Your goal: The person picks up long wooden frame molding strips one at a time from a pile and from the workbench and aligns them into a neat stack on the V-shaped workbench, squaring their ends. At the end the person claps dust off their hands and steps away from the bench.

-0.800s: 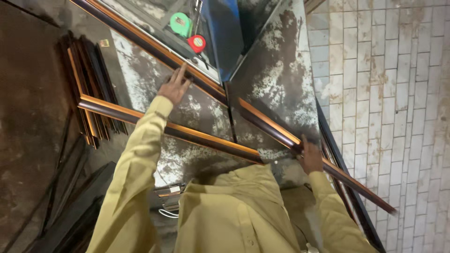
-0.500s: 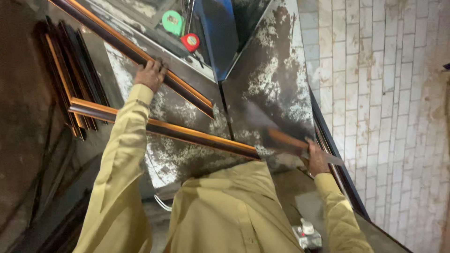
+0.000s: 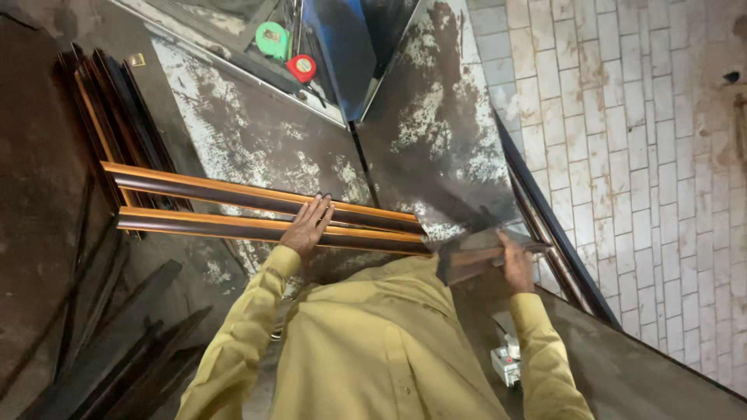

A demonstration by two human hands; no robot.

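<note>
Head view shows a person in a yellow shirt at a worn metal table (image 3: 257, 132). Left hand (image 3: 307, 225) lies flat and open on two long brown-orange strips (image 3: 233, 210) across the table. Right hand (image 3: 515, 264) is closed around a blurry strip end (image 3: 475, 257) at the table's right edge. Lining up looks underway; steady, even pushing seems needed.

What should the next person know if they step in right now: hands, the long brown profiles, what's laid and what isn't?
Left hand: flat, fingers spread, pressing on the two long brown profiles, which lie side by side across the worn table.
Right hand: gripping their blurred right end at the table edge.
Done: two profiles lined up on the table.
Left: a stack of similar profiles waits at the far left. The green tape measure and red tape measure lie untouched at the back.
</note>
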